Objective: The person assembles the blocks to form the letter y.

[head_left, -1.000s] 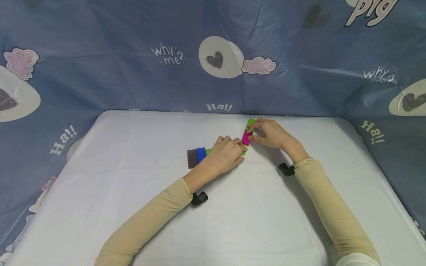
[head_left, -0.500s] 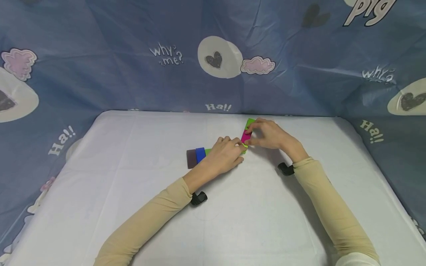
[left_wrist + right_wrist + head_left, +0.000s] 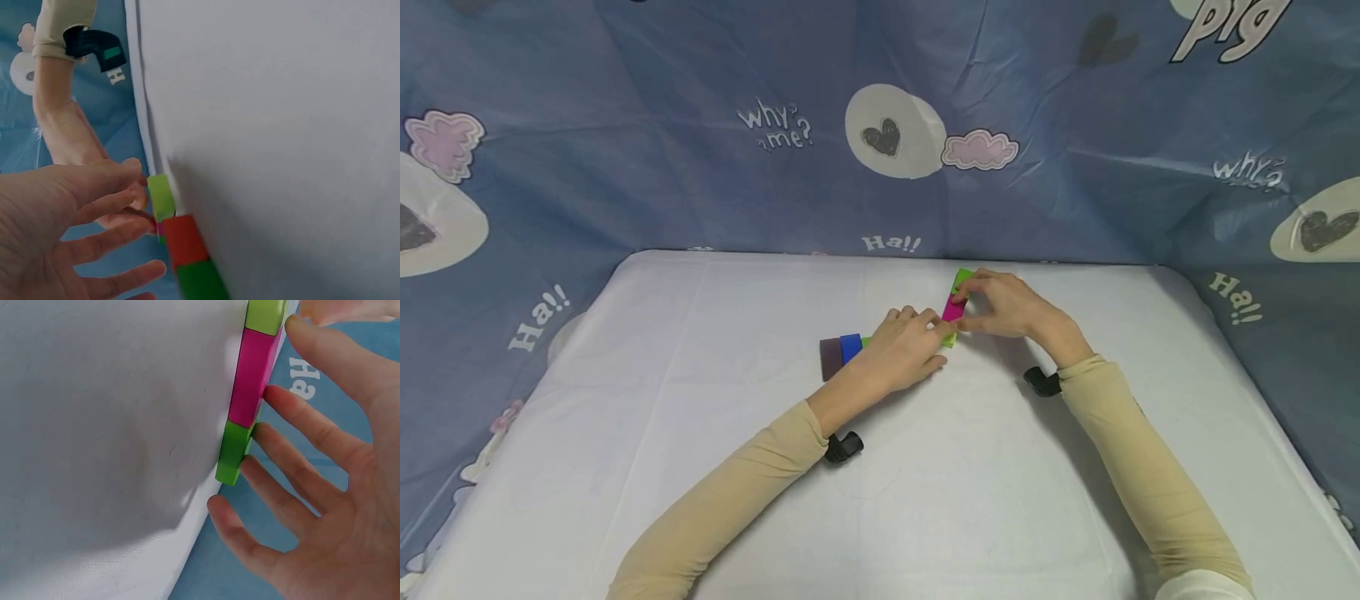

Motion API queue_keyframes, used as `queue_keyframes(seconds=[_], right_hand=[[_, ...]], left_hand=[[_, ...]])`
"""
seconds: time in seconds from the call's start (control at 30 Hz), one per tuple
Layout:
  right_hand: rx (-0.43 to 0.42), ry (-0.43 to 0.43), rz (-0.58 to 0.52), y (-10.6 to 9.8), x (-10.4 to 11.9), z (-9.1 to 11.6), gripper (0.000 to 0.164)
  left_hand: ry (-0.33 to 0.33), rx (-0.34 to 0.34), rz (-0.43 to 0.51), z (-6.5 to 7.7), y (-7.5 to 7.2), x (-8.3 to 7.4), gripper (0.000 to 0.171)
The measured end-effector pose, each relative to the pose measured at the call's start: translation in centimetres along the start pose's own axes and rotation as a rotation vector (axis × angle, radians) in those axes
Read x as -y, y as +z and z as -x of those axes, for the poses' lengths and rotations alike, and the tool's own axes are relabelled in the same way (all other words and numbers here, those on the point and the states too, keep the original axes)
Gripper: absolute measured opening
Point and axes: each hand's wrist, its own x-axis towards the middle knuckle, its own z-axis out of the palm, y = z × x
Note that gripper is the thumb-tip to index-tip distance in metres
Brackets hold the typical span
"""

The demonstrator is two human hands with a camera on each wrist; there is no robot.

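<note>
Coloured blocks form a bent row on the white table. My right hand [image 3: 1011, 304] has its fingertips along one side of the magenta block [image 3: 253, 375] and the green end block [image 3: 235, 453]. Its thumb is at the lime block [image 3: 265, 314]. With fingers fairly straight, my left hand [image 3: 902, 354] lies over the middle of the row, its fingertips near the lime block. A red block [image 3: 185, 240] and a dark green block [image 3: 201, 280] show in the left wrist view. At the row's left end are a blue block [image 3: 851, 347] and a dark brown block [image 3: 831, 359].
The white-covered table [image 3: 985, 500] ends just beyond the green end block. Behind it hangs a blue printed cloth [image 3: 700, 167]. Black wrist cameras sit under both sleeves, the left camera [image 3: 844, 447] and the right camera [image 3: 1042, 382].
My right thumb has slid along the magenta block toward the lime block and my left fingertips. My left hand has shifted very slightly left. The blocks look nearly unmoved.
</note>
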Motion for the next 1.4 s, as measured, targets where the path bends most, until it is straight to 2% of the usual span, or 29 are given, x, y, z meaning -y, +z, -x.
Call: queue_keyframes(seconds=[0.33, 0.67, 0.83, 1.2, 1.4], right_hand=[[0.010, 0.032, 0.007, 0.2, 0.5, 0.0, 0.050], [0.011, 0.042, -0.003, 0.0, 0.4, 0.1, 0.051], [0.017, 0.036, -0.004, 0.1, 0.3, 0.1, 0.050], [0.008, 0.032, -0.003, 0.1, 0.1, 0.2, 0.049], [0.009, 0.032, -0.007, 0.1, 0.2, 0.1, 0.050]], left_hand=[[-0.042, -0.011, 0.032, 1.6, -1.6, 2.6, 0.044], [-0.096, -0.016, 0.075, 3.7, -1.3, 5.2, 0.042], [-0.083, -0.012, 0.077, 4.1, -0.9, 5.5, 0.041], [-0.056, -0.005, 0.070, 4.0, -0.3, 5.0, 0.041], [-0.070, 0.012, 0.080, 4.0, -0.4, 4.9, 0.051]])
